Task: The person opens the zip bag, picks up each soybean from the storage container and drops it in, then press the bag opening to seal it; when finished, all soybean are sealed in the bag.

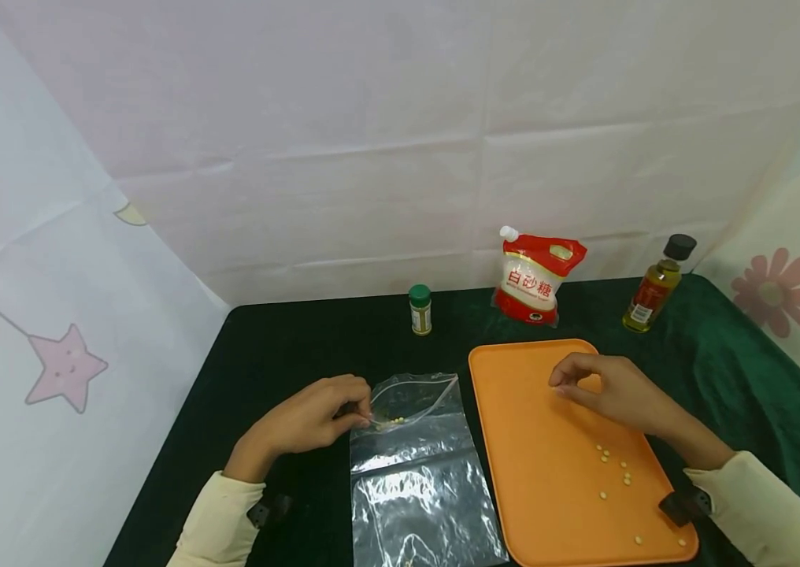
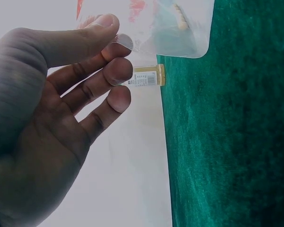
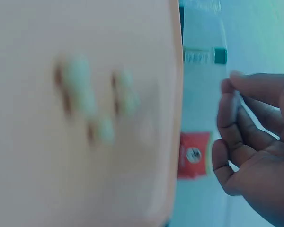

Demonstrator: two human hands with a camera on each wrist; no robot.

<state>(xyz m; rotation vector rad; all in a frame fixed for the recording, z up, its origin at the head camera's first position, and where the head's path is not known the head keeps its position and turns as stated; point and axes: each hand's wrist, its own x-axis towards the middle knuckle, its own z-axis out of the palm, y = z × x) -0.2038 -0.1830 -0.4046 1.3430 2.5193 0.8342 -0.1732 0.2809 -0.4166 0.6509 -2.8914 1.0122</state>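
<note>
A clear zip-top plastic bag lies on the dark green cloth, its mouth spread at the far end. My left hand pinches the left edge of that mouth between thumb and fingers. Several small pale yellow beans sit inside near the opening. Over the orange tray, my right hand hovers with thumb and index fingertips drawn together; I cannot tell whether a bean is between them. More loose beans lie scattered on the tray's near right part, blurred in the right wrist view.
Behind the bag stands a small green-capped jar. A red and white sugar pouch is beyond the tray, and a black-capped oil bottle is at the back right. A pale printed curtain hangs along the table's back.
</note>
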